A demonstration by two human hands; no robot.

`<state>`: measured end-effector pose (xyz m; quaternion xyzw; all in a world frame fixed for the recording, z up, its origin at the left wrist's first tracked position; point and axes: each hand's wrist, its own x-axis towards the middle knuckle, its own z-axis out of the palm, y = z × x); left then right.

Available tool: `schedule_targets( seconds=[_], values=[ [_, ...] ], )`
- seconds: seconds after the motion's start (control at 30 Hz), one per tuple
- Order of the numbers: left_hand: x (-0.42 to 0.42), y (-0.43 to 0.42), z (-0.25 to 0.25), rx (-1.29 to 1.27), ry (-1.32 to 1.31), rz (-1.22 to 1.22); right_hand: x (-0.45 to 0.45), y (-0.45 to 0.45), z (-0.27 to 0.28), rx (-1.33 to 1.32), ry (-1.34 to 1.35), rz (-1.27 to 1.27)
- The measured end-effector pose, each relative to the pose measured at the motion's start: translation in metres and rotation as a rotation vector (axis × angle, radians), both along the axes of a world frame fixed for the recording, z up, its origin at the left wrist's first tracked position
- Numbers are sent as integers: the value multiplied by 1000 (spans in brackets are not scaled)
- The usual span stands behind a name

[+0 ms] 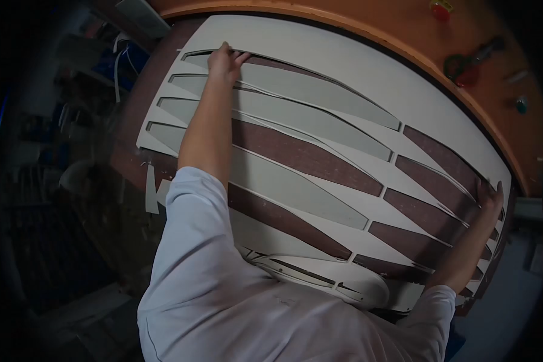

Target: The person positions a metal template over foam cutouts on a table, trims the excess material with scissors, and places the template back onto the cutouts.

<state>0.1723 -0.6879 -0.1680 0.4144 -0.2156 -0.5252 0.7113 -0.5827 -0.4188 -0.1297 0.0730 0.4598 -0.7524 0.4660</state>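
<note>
"One slotted sheet (320,45): where?"

"Across the tabletop (301,151); my left hand (223,63) touches an upper slot (280,65), my right hand (490,200) the right end (505,186). Whether either grips, I can't tell. Thin strips (374,134) want even support."

An orange surface (374,12) curved along the far side; towards its right lay a red-and-yellow item (441,11), a dark tool (487,52) beside red and green parts (461,67), and a small teal object (521,104); at the far left, blue material (133,60) sat behind white strips (117,73); nearer, a pale rounded shape (75,175) showed dimly.
</note>
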Motion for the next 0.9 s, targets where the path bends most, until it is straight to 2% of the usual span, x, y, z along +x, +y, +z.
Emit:
schedule_targets(
  seconds=[0.13, 0.27, 0.37, 0.47, 0.57, 0.67, 0.8, 0.9],
  values=[
    [-7, -1, -2, 7, 6, -2, 6, 3, -1, -61, -8, -100],
    [-17, -1, 4, -8, 20, -17, -73, 4, -49, -34, 137, -170],
    [-15, -4, -7, -30, -31, 7, -77, 4, -50, -79, -3, -218],
    [-35, 20, 23, 76, 34, 115, -83, 5, -57, -108, -18, -206],
    [-31, 19, 22, 31, 133, 78, -82, 8, -64, -125, 93, -126],
    [-31, 23, 28, 23, 133, 38, -62, 8, -47, -53, 70, -167],
    [-11, 6, 24, 144, 112, 13, -62, 10, -49, -94, 139, -83],
    [10, 2, 16, 65, 125, -178, -60, 14, -50, -85, 120, -115]
  ],
)
